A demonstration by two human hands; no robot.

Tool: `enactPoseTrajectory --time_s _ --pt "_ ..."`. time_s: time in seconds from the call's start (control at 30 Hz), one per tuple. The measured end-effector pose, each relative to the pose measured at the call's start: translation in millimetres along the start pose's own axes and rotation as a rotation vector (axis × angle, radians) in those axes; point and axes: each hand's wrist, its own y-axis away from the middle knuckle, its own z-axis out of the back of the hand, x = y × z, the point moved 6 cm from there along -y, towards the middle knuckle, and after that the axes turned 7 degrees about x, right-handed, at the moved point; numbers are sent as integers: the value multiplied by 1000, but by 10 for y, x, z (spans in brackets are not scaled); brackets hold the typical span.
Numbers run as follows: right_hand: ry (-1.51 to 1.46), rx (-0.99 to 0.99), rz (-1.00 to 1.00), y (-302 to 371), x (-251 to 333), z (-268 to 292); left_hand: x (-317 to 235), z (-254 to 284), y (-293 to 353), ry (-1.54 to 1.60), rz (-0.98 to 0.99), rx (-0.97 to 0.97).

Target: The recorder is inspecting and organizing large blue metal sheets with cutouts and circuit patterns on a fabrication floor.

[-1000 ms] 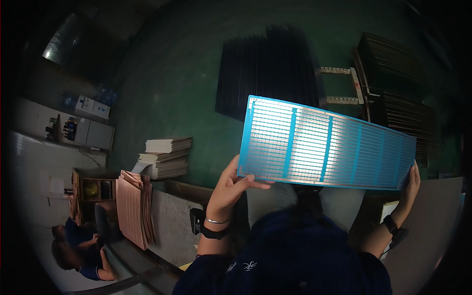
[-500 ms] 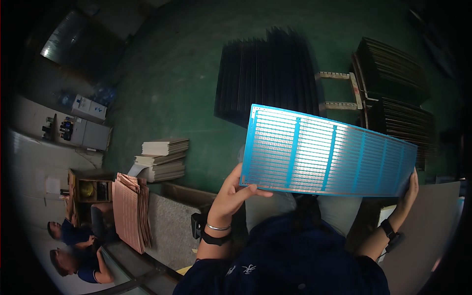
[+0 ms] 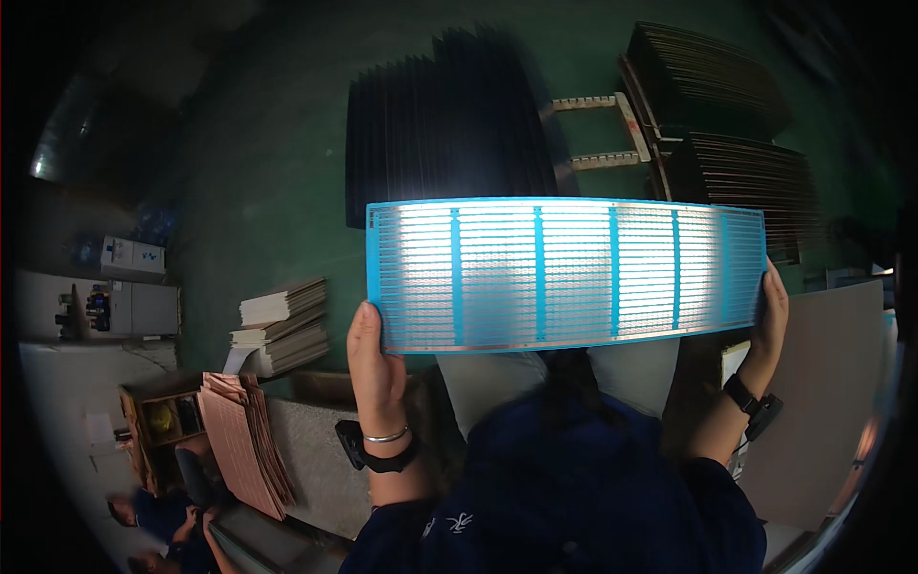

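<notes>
A long blue circuit board panel (image 3: 574, 277) with rows of shiny metallic pads stretches nearly level in front of me, above my lap. My left hand (image 3: 376, 352) grips its lower left edge, the fingers mostly hidden behind the panel. At the other end, my right hand (image 3: 771, 308) holds the right edge, with its fingers partly behind. Light glares off the middle and right of the panel's face.
Dark panels (image 3: 440, 134) stand upright in a row beyond the board. More racked panels (image 3: 741, 172) and a pale slotted frame (image 3: 626, 129) are at right. Left are a pale stack (image 3: 277, 325), copper-coloured sheets (image 3: 239, 440) and two people (image 3: 172, 521).
The panel has swung from a slant to nearly level and shifted left, now facing me more squarely. My left hand has moved left with it, its thumb no longer across the front.
</notes>
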Motion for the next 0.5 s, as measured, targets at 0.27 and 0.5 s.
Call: enactPoseTrajectory --time_s 0.27,0.5 --pt "3 100 41 57 125 -125 -37 159 -74 -15 -76 -91" --pt "-55 113 74 78 218 -264 -25 455 -95 -7 -93 -66"
